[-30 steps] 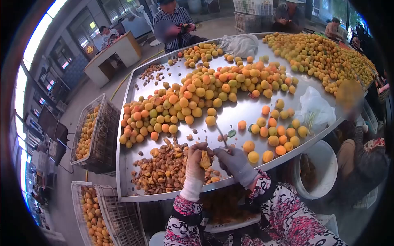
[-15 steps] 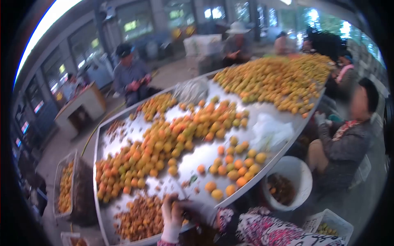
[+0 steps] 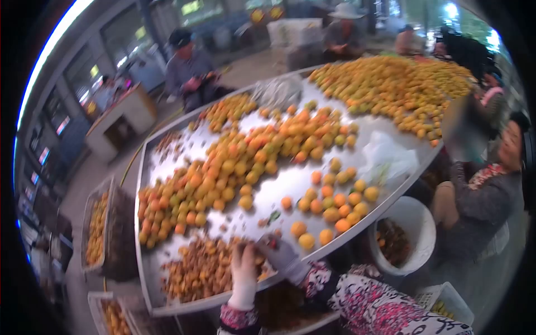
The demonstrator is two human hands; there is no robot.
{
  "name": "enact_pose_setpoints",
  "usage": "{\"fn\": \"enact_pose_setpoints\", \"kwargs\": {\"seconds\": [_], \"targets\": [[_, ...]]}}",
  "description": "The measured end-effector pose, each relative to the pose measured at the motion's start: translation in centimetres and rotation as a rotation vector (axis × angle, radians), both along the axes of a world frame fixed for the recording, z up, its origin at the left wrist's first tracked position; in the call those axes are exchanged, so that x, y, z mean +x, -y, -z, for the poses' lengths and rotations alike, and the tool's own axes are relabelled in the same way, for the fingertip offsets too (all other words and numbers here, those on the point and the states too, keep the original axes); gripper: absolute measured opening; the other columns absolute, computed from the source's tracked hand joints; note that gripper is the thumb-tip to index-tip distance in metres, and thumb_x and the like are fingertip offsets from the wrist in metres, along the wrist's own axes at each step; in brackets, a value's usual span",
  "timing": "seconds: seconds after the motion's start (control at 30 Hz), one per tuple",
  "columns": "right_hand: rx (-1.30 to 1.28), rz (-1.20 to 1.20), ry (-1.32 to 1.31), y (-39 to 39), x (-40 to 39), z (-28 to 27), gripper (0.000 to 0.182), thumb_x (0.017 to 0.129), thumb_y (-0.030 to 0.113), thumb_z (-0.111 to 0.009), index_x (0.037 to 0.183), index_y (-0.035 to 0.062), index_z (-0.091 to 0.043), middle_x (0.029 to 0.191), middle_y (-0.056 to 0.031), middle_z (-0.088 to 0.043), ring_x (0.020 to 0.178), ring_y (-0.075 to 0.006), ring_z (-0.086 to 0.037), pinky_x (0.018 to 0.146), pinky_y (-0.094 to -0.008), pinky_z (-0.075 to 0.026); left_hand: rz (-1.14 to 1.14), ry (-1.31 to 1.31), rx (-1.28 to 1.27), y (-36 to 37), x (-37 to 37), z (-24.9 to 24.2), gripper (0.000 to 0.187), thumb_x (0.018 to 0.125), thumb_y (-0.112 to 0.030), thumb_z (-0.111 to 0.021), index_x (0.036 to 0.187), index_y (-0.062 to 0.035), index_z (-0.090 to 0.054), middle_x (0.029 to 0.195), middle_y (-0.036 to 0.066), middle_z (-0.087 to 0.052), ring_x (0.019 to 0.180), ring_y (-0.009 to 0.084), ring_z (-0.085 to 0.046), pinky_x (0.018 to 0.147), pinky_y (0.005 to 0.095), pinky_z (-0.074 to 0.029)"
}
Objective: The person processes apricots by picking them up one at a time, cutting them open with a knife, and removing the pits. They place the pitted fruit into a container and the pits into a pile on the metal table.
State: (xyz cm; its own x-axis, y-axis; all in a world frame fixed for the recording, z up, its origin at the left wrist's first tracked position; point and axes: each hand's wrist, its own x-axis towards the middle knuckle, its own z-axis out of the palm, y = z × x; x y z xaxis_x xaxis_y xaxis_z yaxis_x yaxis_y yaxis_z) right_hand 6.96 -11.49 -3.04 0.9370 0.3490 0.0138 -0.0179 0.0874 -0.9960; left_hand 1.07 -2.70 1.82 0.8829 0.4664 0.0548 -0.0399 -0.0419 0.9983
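My left hand (image 3: 244,274), in a pale glove, is over the near edge of a pile of small brown-orange fruit pieces (image 3: 196,271). Its fingers are bent and close together at the fingertips; whatever they hold is hidden. Just to its right, my right hand (image 3: 285,258), in a greyish glove, is closed around something small and dark with a reddish spot, too blurred to name. The two hands almost touch at the fingertips. Whole apricots (image 3: 329,215) lie loose beyond my right hand, and a long heap of apricots (image 3: 240,162) crosses the metal table (image 3: 273,195).
A white bucket (image 3: 416,240) with dark scraps stands at the table's right edge, near a seated person (image 3: 483,195). Crates of fruit (image 3: 109,229) stand on the left. A plastic bag (image 3: 388,156) and a larger apricot heap (image 3: 391,92) lie farther back. Other people sit around.
The view has shifted, so the table sits slightly farther right and higher. My hands have moved slightly apart at the wrists, and the right hand's fingers now show more clearly.
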Motion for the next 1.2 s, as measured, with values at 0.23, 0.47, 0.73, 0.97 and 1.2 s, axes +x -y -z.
{"fn": "enact_pose_setpoints", "kwargs": {"seconds": [0.23, 0.47, 0.73, 0.97, 1.2], "targets": [[0.031, 0.079, -0.296, 0.4, -0.1, -4.0, 0.032, 0.077, 0.031, -0.067, 0.080, 0.0002, -0.060, 0.065, -0.0062, -0.059, 0.059, -0.0088, -0.052, 0.056, -0.0256, -0.044, -0.056, 0.105, -0.124, 2.1, 0.2, 0.5, 0.017, 0.090, -0.015, -0.048, 0.103, -0.0033, -0.048, 0.083, 0.002, -0.053, 0.064, 0.0083, -0.048, 0.058, 0.0212, -0.043], [-0.030, 0.123, 0.045, 0.0, -0.4, -3.2, 0.020, 0.079, 0.019, -0.064, 0.077, 0.0008, -0.056, 0.060, -0.0028, -0.051, 0.058, -0.0062, -0.048, 0.052, -0.0246, -0.040, -0.001, -0.066, -0.446, 1.2, -0.2, -0.5, 0.018, 0.090, -0.027, -0.046, 0.093, -0.0102, -0.052, 0.070, -0.004, -0.048, 0.054, 0.0042, -0.041, 0.045, 0.0181, -0.030], [0.129, 0.128, -0.107, -0.5, -0.6, -2.4, 0.021, 0.081, 0.020, -0.062, 0.079, 0.0001, -0.057, 0.063, -0.0012, -0.055, 0.060, -0.0049, -0.048, 0.053, -0.0231, -0.041, 0.037, -0.123, -0.766, 0.3, -0.3, 0.3, 0.014, 0.089, -0.023, -0.050, 0.092, -0.0096, -0.053, 0.083, -0.001, -0.053, 0.071, 0.0094, -0.052, 0.064, 0.0227, -0.044], [0.220, 0.156, -0.361, -0.5, 0.4, -2.9, 0.026, 0.081, 0.022, -0.063, 0.092, -0.0015, -0.059, 0.081, -0.0030, -0.061, 0.073, -0.0068, -0.055, 0.064, -0.0223, -0.045, 0.179, -0.088, -0.102, -0.4, -0.3, -0.3, 0.034, 0.091, -0.032, -0.046, 0.111, -0.0051, -0.051, 0.096, 0.002, -0.053, 0.083, 0.0107, -0.054, 0.066, 0.0230, -0.046], [0.080, 0.125, -0.373, -1.2, -1.1, -4.3, 0.029, 0.080, 0.031, -0.064, 0.086, 0.0022, -0.059, 0.065, -0.0005, -0.055, 0.059, -0.0060, -0.045, 0.053, -0.0230, -0.040, -0.024, 0.086, -0.644, 0.4, 0.5, 1.2, 0.033, 0.089, -0.027, -0.042, 0.109, -0.0030, -0.051, 0.101, 0.007, -0.056, 0.092, 0.0178, -0.054, 0.085, 0.0293, -0.042]]}}
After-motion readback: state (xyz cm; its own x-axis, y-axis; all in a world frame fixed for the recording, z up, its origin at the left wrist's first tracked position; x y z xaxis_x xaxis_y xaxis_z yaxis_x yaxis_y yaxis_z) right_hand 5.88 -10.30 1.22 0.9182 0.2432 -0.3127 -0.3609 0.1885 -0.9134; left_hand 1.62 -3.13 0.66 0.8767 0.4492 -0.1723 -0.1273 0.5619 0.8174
